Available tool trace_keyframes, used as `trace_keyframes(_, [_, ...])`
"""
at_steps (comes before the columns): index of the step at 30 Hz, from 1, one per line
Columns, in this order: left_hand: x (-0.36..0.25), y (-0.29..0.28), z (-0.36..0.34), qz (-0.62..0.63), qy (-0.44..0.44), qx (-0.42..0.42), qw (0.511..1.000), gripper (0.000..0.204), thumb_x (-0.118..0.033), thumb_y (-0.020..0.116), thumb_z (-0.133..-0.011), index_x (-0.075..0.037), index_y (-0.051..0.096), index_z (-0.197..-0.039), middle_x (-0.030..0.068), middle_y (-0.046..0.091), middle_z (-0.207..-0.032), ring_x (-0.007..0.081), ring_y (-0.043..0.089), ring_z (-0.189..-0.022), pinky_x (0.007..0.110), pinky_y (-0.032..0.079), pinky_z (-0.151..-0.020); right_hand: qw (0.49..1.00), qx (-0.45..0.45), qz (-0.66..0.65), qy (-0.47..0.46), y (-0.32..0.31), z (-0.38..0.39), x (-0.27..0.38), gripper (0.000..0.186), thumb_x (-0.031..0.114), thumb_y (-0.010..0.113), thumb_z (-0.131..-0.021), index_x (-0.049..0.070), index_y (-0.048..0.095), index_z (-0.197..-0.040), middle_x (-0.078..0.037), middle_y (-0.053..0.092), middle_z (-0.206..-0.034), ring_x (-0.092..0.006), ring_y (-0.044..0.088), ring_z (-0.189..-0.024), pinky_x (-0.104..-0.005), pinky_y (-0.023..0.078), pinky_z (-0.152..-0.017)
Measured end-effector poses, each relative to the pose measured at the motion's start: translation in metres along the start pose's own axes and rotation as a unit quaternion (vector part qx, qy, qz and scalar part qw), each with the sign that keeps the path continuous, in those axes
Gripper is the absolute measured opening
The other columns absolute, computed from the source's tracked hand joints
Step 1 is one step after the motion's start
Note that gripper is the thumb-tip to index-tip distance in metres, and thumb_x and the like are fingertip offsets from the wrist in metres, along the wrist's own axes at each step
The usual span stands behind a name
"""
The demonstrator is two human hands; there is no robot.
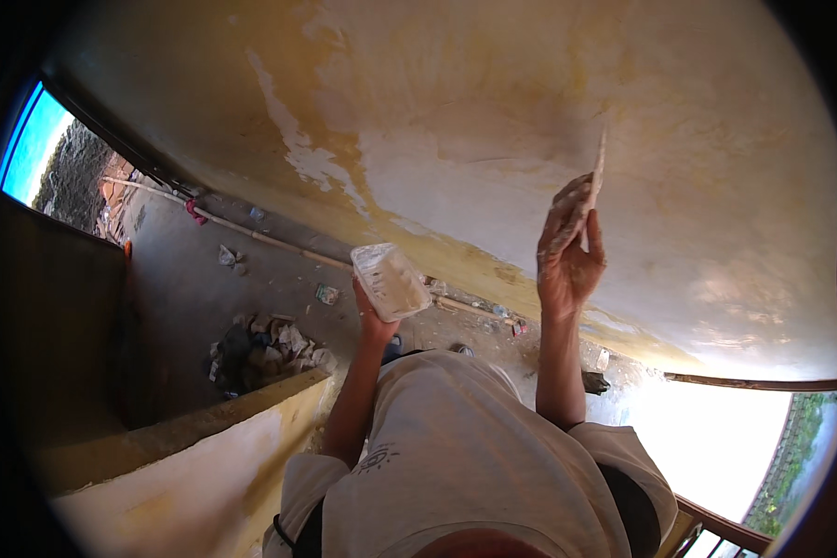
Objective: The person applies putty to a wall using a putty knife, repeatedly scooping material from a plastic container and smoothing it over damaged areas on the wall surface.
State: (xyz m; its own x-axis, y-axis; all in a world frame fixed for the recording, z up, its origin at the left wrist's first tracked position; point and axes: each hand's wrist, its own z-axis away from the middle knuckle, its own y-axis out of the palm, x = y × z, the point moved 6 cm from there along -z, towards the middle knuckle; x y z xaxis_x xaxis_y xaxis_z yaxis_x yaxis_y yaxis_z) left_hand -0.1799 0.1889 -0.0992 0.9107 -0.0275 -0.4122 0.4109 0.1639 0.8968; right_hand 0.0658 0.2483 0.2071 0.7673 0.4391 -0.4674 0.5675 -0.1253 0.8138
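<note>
My left hand (375, 321) grips a whitish rectangular plastic tub (370, 275), smeared with pale paste inside. The tub is held tilted in front of my body, apart from the wall. Raised higher on the right, my right hand (567, 270) is closed round a thin, pale-coated putty knife (599, 167), seen nearly edge-on. Its tip is at the wall (474, 186); contact is hard to tell. White paste covers parts of the yellow wall in uneven patches, and my right fingers are smeared with it.
A long pole (251, 232) lies on the floor along the wall's foot. A heap of rubbish (270, 353) sits at left, beside a low yellow-and-white wall (195, 456). Scattered litter (326, 294) dots the floor. Bright openings show at far left and lower right.
</note>
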Motion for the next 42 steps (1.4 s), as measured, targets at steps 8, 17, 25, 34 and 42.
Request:
trace_keyframes(8, [-0.025, -0.014, -0.011, -0.055, -0.037, -0.016, 0.998, 0.071, -0.069, 0.042, -0.100, -0.022, 0.041, -0.154, 0.0030, 0.051, -0.151, 0.0287, 0.049, -0.139, 0.056, 0.039, -0.116, 0.948, -0.238, 0.208, -0.030, -0.177, -0.030, -0.009, 0.035, 0.004, 0.048, -0.104, -0.012, 0.047, -0.135, -0.027, 0.056, -0.135, -0.0329, 0.061, -0.124, -0.0368, 0.061, -0.101])
trace_keyframes(17, [-0.035, -0.035, -0.034, 0.008, -0.134, -0.015, 0.991, 0.073, -0.072, 0.043, -0.098, -0.022, 0.044, -0.152, 0.0024, 0.053, -0.149, 0.0289, 0.053, -0.135, 0.055, 0.041, -0.114, 0.987, 0.030, 0.120, -0.099, 0.015, -0.047, -0.005, 0.036, 0.000, 0.044, -0.103, -0.019, 0.050, -0.132, -0.030, 0.050, -0.137, -0.0396, 0.051, -0.134, -0.0414, 0.061, -0.103])
trace_keyframes(25, [-0.060, -0.039, -0.028, 0.005, -0.178, 0.011, 0.984, 0.075, -0.073, 0.043, -0.097, -0.023, 0.043, -0.153, 0.0024, 0.052, -0.150, 0.0289, 0.053, -0.135, 0.056, 0.043, -0.113, 0.935, 0.051, 0.298, -0.183, -0.014, -0.008, -0.034, 0.045, 0.002, 0.045, -0.103, -0.013, 0.037, -0.144, -0.026, 0.048, -0.143, -0.0325, 0.054, -0.133, -0.0364, 0.057, -0.108])
trace_keyframes(34, [-0.086, -0.077, -0.026, 0.023, -0.206, -0.016, 0.978, 0.071, -0.069, 0.045, -0.099, -0.023, 0.045, -0.152, 0.0020, 0.053, -0.150, 0.0285, 0.052, -0.136, 0.054, 0.042, -0.115, 0.955, -0.093, 0.231, -0.161, -0.133, -0.081, -0.017, 0.033, -0.002, 0.048, -0.101, -0.022, 0.048, -0.127, -0.031, 0.056, -0.128, -0.0361, 0.062, -0.119, -0.0319, 0.063, -0.098])
trace_keyframes(42, [-0.090, -0.055, -0.029, -0.002, -0.213, -0.002, 0.977, 0.065, -0.065, 0.045, -0.101, -0.022, 0.047, -0.150, 0.0011, 0.055, -0.148, 0.0277, 0.054, -0.134, 0.052, 0.043, -0.113, 0.917, 0.211, 0.286, -0.179, 0.064, -0.042, -0.040, 0.035, 0.001, 0.038, -0.106, -0.017, 0.045, -0.135, -0.026, 0.049, -0.137, -0.0317, 0.049, -0.137, -0.0461, 0.060, -0.103])
